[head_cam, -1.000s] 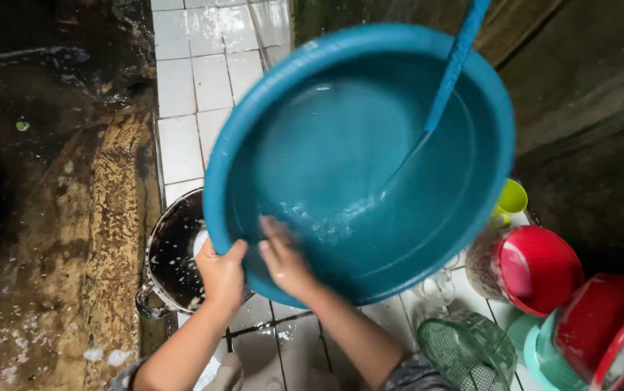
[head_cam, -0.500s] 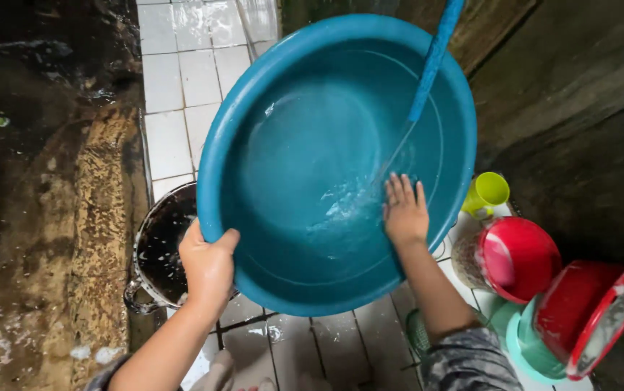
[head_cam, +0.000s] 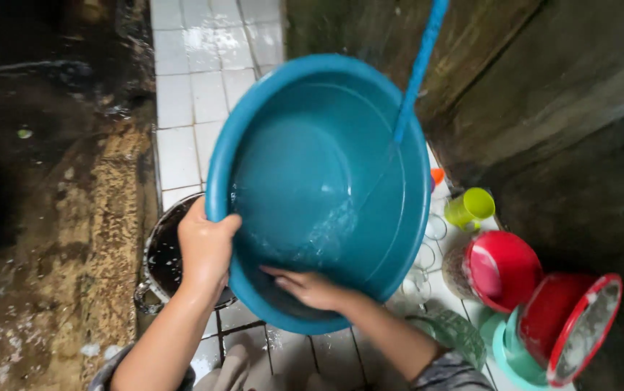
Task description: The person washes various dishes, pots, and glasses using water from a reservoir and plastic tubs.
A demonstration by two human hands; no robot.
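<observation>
- A rough home washing-up spot, wet and low to the ground.
- White tiled floor (head_cam: 185,137) runs between a muddy, stained ground strip on the left and a dark, damp wall (head_cam: 580,108) on the right.
- Washed kitchenware lies at right: red plastic bowls (head_cam: 504,269), a yellow-green cup (head_cam: 470,208), drinking glasses (head_cam: 428,253).
- A blue hose (head_cam: 417,72) pours water into a teal basin (head_cam: 326,188); a soapy black pot (head_cam: 167,253) sits nearby.

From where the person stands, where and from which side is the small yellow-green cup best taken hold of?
By its handle. The yellow-green cup lies tipped on the white tiles, mouth facing right, handle on its lower left. Come from the near left, probably with the right hand, now inside the blue basin.
</observation>
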